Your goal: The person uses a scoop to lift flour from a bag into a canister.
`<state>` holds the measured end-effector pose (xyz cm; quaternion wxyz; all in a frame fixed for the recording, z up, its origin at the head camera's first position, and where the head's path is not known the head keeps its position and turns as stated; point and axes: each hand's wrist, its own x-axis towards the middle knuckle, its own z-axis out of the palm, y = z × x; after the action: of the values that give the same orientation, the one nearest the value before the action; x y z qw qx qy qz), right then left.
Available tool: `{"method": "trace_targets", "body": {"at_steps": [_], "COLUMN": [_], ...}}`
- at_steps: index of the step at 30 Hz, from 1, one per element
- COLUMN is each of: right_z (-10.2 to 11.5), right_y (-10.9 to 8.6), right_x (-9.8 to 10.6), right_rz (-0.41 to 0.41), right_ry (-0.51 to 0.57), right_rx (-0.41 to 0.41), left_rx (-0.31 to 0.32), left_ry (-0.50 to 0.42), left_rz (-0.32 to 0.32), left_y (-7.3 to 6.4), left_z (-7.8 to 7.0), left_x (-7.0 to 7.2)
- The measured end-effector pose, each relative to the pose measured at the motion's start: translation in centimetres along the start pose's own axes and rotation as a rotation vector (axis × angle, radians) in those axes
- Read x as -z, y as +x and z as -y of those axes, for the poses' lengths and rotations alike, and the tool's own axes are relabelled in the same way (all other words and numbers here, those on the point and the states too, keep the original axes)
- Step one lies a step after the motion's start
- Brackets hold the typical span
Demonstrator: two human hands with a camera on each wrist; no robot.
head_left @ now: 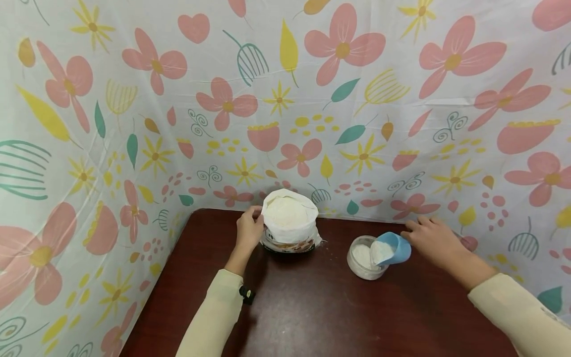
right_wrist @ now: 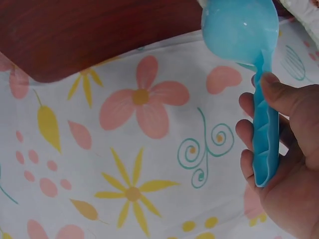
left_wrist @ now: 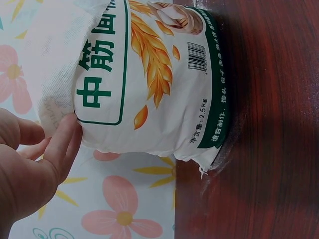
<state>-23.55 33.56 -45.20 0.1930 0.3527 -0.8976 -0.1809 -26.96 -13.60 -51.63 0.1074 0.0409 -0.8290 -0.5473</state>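
Note:
A white flour bag (head_left: 292, 233) stands upright near the back of the table, its top folded down and flour showing inside. My left hand (head_left: 251, 229) holds the folded rim at the bag's left side, fingertips (left_wrist: 70, 124) at the fold in the left wrist view. My right hand (head_left: 430, 239) grips the ridged handle of a light blue scoop (right_wrist: 241, 30), fingers wrapped round it. Over a small clear round bowl (head_left: 367, 273) the scoop tilts, with white flour (head_left: 381, 252) at its lip. More flour lies in the bowl.
The dark reddish-brown table (head_left: 312, 307) meets a flower-printed cloth (head_left: 267, 124) at its back and left edges. Specks of flour lie on the table between bag and bowl. A dark band (head_left: 247, 294) circles the left cuff.

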Motion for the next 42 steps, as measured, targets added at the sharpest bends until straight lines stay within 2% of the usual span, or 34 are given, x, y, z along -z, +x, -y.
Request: {"method": "trace_targets", "body": {"at_steps": [5, 12, 28, 42], "right_z": [-0.1, -0.2, 0.4, 0.1], "right_y": [0.5, 1.2, 2.4, 2.7], "right_x": [0.1, 0.7, 1.0, 1.2], "right_rz": [-0.002, 0.066, 0.115, 0.054], "right_ry": [-0.034, -0.050, -0.130, -0.145], "right_rx": [0.026, 0.042, 0.094, 0.122], "left_rx": [0.002, -0.004, 0.002, 0.015], "left_ry": [-0.006, -0.006, -0.012, -0.012], "left_rz": [0.000, -0.008, -0.007, -0.008], "left_y": [0.0, 0.0, 0.0, 0.0], "left_z": [0.0, -0.1, -0.1, -0.3], "left_x": [0.0, 0.0, -0.1, -0.1]}}
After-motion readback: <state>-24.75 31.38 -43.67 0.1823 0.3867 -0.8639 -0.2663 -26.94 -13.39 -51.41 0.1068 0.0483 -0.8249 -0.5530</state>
